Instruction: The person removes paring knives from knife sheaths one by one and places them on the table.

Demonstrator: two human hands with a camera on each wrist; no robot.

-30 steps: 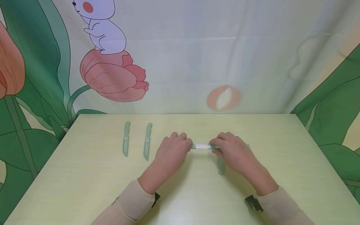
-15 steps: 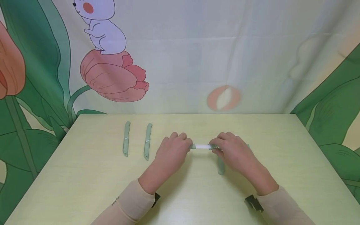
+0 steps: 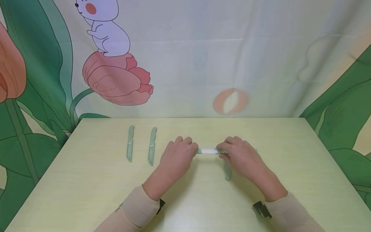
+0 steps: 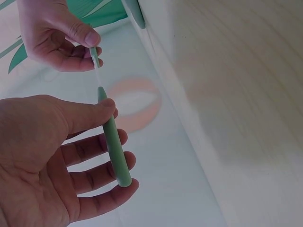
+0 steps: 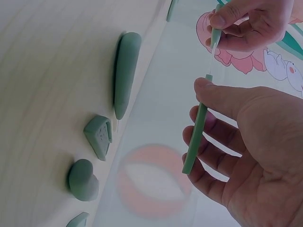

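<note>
My left hand (image 3: 177, 158) pinches the rounded green handle (image 4: 114, 149) of a small knife between thumb and fingers. My right hand (image 3: 243, 158) grips a slim green sheath (image 5: 194, 142) by its thumb and fingers. Between the two hands a length of white blade (image 3: 208, 151) shows, its far part inside the sheath. The knife lies level from left to right, held above the table. In the head view the hands cover most of the handle and sheath.
Two sheathed green knives (image 3: 130, 143) (image 3: 152, 146) lie side by side on the pale table (image 3: 87, 180), left of my hands. Beneath my right hand lies a green handle (image 3: 228, 170); several green pieces (image 5: 98, 137) show there. A printed curtain (image 3: 185, 58) hangs behind the table.
</note>
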